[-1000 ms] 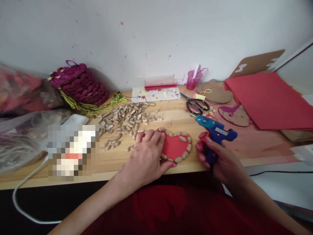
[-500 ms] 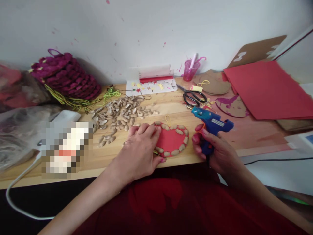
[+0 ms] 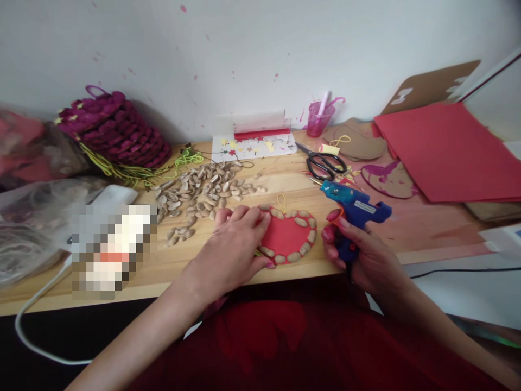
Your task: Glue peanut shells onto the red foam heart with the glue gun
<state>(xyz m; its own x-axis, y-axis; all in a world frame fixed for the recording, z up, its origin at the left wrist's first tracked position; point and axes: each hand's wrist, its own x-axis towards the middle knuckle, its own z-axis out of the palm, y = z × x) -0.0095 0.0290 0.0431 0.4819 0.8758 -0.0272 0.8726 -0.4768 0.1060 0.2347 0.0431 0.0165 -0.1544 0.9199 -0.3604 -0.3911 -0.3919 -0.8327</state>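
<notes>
Peanut shells line the edge of a red heart-shaped card, which lies near the table's front edge. A yellow string loop sticks up from its top notch. My left hand covers the heart's left side, its fingers bent over the edge and thumb at the lower tip. In my right hand is a blue hot glue gun, held by its handle to the right of the heart, nozzle pointing up and left. Behind the left hand spreads a pile of loose peanut shells.
Black scissors lie behind the glue gun. A pink cup holding a pen stands by the wall. Red card sheets are at right. A purple shell-covered craft, a plastic bag and a cabled white device occupy the left.
The whole view has shifted slightly. Both hands keep nearly the same places, the left on the heart and the right around the glue gun.
</notes>
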